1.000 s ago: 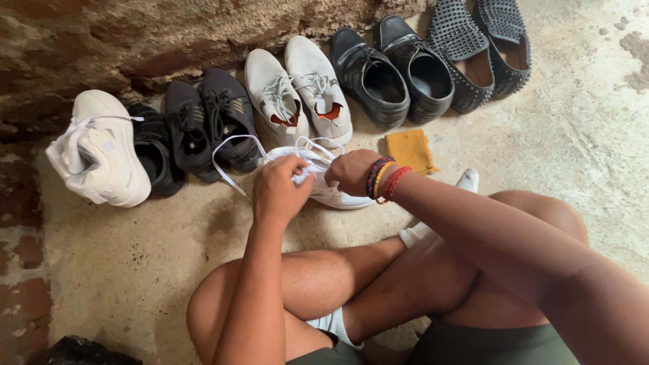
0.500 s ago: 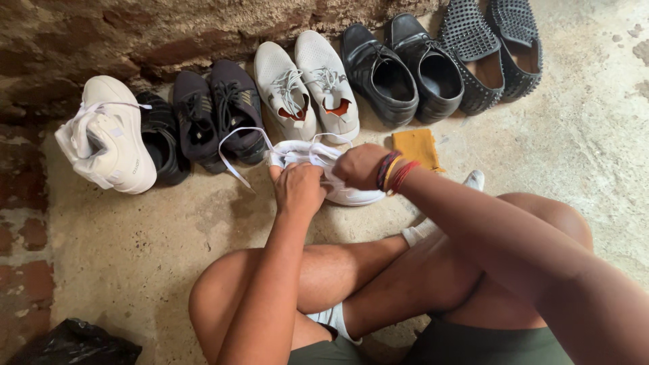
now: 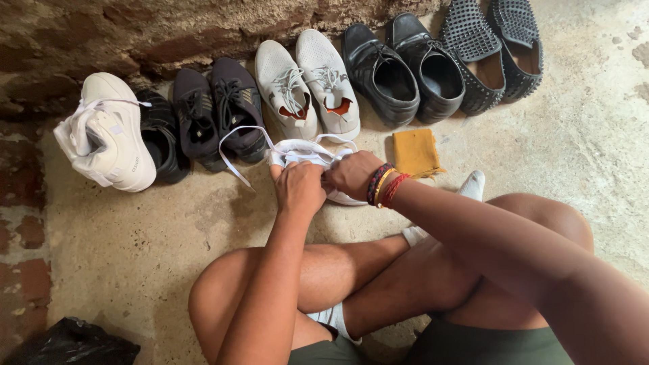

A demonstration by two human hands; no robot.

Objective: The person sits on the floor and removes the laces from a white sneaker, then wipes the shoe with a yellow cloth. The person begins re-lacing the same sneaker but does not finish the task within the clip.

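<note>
Here: left hand [image 3: 299, 187] & right hand [image 3: 351, 173], both grips pinching white shoe [image 3: 307, 154] on floor [image 3: 135, 236]. Loose lace [image 3: 236, 145] loops left of grip. Yellow cloth [image 3: 415, 152] just right. Shoe row [image 3: 304, 81] behind, by wall.

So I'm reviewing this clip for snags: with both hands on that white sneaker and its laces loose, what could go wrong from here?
1. The loose white lace loops out over the black sneakers; a pull could drag across or catch on them.
2. The left hand and right hand crowd the white sneaker and cover most of it, so an eyelet might be missed.
3. The sneaker lies on the gritty concrete floor, so it and a trailing lace may pick up dirt.
</note>
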